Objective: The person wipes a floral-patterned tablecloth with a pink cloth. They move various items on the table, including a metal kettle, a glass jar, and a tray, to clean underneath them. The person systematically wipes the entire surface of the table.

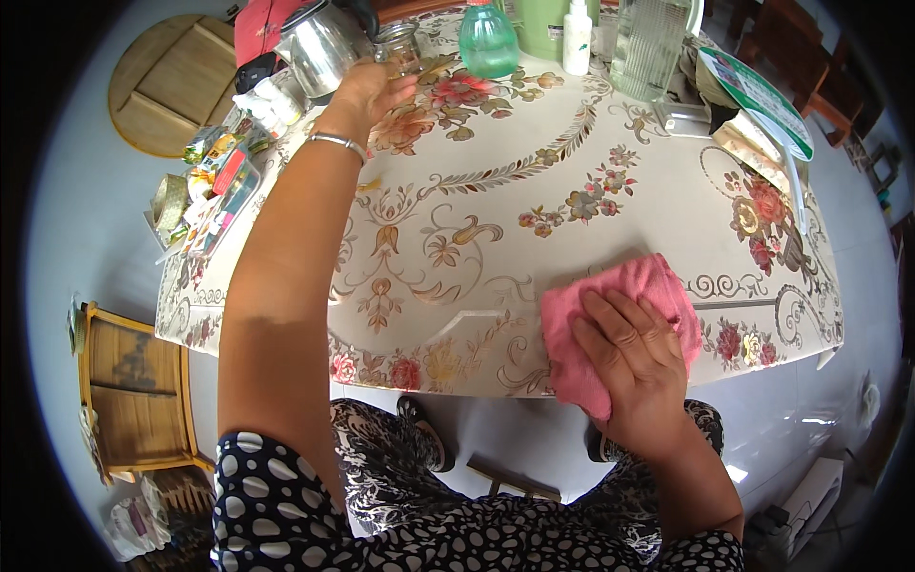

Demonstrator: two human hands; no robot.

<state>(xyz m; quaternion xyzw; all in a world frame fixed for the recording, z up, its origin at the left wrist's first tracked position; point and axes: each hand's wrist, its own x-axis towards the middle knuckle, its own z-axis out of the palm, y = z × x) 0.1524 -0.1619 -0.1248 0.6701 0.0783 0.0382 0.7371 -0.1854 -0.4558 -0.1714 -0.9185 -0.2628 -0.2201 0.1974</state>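
Note:
My right hand [629,357] presses a folded pink cloth [569,324] onto the table near its front edge, with the fingers bent over it. My left arm reaches to the far left, a bracelet on its wrist. Its hand [372,93] is beside a steel kettle [324,52] and a small glass jar [400,48], fingers stretched out. Whether the fingertips touch the jar or the kettle I cannot tell. Under both hands lies a cream tablecloth [534,181] with a floral pattern.
Along the back stand a green translucent bottle [488,43], a white pump bottle [577,40] and a ribbed pitcher [650,48]. A green-edged fan [762,105] lies at the right. On the left edge sits a plastic box [233,205] of small packages, near white bottles [278,100].

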